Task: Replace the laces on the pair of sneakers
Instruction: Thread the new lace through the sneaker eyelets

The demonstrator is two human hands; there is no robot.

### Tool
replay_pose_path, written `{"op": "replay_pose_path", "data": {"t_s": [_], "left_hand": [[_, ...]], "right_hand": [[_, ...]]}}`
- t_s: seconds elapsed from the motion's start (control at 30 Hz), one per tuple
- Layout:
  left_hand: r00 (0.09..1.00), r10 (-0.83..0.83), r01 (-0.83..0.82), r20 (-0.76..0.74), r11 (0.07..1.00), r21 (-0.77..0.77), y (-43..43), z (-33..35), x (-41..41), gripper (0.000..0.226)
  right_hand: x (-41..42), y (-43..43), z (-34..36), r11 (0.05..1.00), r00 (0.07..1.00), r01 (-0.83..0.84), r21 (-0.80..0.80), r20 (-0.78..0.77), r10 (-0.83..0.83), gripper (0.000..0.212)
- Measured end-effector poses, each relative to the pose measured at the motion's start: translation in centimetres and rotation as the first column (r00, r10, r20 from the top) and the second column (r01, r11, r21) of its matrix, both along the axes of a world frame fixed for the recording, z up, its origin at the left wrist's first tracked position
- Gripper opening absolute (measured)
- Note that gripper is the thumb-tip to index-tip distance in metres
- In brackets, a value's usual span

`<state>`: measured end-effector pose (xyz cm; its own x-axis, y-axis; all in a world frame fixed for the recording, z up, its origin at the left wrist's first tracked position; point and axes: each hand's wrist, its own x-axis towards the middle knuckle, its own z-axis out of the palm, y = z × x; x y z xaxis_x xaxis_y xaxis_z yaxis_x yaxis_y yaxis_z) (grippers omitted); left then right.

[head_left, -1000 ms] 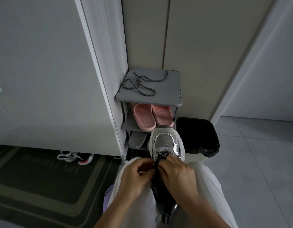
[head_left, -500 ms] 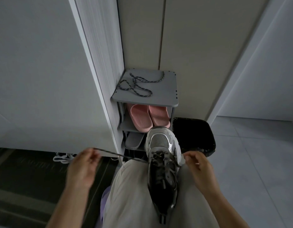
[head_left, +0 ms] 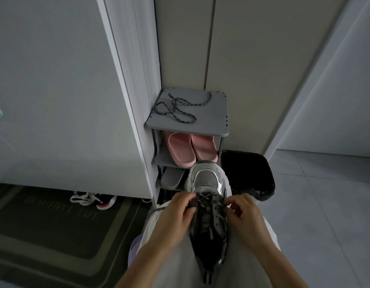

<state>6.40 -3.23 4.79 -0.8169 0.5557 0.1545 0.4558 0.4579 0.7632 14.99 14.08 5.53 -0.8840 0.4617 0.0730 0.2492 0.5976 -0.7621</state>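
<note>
head view | my left hand (head_left: 175, 217) and right hand (head_left: 244, 217) pinch lace (head_left: 202, 197) | sneaker (head_left: 207, 179) lengthwise between them, toe pointing away

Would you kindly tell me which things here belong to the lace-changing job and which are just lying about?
Job: grey sneaker on the lap; threaded lace, pinched by left hand and right hand; loose speckled lace on the shoe rack.
Lying about: pink slippers; grey slipper; black bin; doormat.
</note>
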Motion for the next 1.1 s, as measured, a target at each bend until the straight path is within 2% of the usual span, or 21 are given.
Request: {"op": "replay_pose_path", "data": {"t_s": [0.2,0.3,0.4,0.5,0.53,0.57,0.6,0.63,0.7,0.73,0.77,0.8,0.83,0.93,1.03,1.1], "left_hand": [[0.984,-0.074,0.057,-0.161,0.992,-0.109,-1.9,1.4,-2.4,0.002],[0.958,0.035,-0.082,-0.284,0.985,-0.155,-4.8,1.8,-4.3,0.011],[0.939,0.115,-0.178,-0.324,0.969,-0.170,-6.0,1.8,-4.6,0.011],[0.951,0.222,-0.252,-0.214,0.959,-0.129,-4.9,1.3,-2.6,0.009],[0.956,0.256,-0.272,-0.143,0.956,-0.108,-4.4,1.2,-1.7,0.010],[0.962,0.273,-0.274,-0.027,0.957,-0.092,-3.7,1.1,-0.9,0.014],[0.949,0.274,-0.264,0.153,0.961,-0.083,-2.9,1.0,-0.2,0.020],[0.893,0.257,-0.253,0.368,0.966,-0.060,-2.0,0.9,0.4,0.026],[0.662,0.187,-0.337,0.726,0.939,0.066,-0.4,0.6,1.0,0.032],[0.542,0.138,-0.427,0.829,0.895,0.131,0.4,0.8,1.1,0.028],[0.464,0.100,-0.518,0.880,0.836,0.178,1.0,1.0,1.1,0.023],[0.438,0.087,-0.580,0.895,0.788,0.207,1.4,1.0,0.9,0.019],[0.458,0.094,-0.593,0.884,0.773,0.225,1.7,1.0,0.8,0.016],[0.567,0.121,-0.534,0.815,0.807,0.252,1.8,0.8,0.9,0.013],[0.609,0.120,-0.510,0.784,0.817,0.270,1.5,0.8,1.1,0.013],[0.709,0.136,-0.421,0.692,0.869,0.260,1.4,0.9,1.5,0.015]], "right_hand": [[0.4,1.2,0.1,0.979,1.000,0.009,0.202,0.007,-0.011,0.021],[0.6,1.2,0.0,0.967,0.998,0.067,0.247,-0.021,-0.063,0.016],[0.7,0.4,0.3,0.979,0.995,0.098,0.178,0.009,-0.101,0.015],[0.8,-0.6,0.9,0.988,0.980,0.142,0.065,0.134,-0.150,0.018],[0.9,-0.9,1.4,0.990,0.970,0.137,0.043,0.196,-0.143,0.025],[0.9,-1.2,1.9,0.990,0.962,0.140,-0.032,0.240,-0.128,0.034],[0.8,-1.6,2.2,0.968,0.959,0.168,-0.185,0.258,-0.117,0.040],[0.7,-2.0,2.4,0.901,0.958,0.215,-0.376,0.259,-0.121,0.040],[0.2,-2.4,2.4,0.670,0.954,0.298,-0.680,0.242,-0.179,0.037],[0.0,-2.5,2.1,0.551,0.950,0.310,-0.775,0.227,-0.214,0.035],[-0.3,-2.5,1.8,0.448,0.948,0.300,-0.842,0.209,-0.242,0.033],[-0.5,-2.4,1.6,0.373,0.948,0.279,-0.885,0.192,-0.253,0.031],[-0.7,-2.2,1.5,0.319,0.948,0.265,-0.910,0.186,-0.258,0.030],[-0.7,-1.8,1.7,0.219,0.954,0.242,-0.945,0.190,-0.232,0.029],[-0.9,-1.9,2.1,0.213,0.958,0.223,-0.951,0.173,-0.227,0.027],[-1.1,-2.3,2.0,0.236,0.954,0.197,-0.952,0.131,-0.269,0.025]]}}
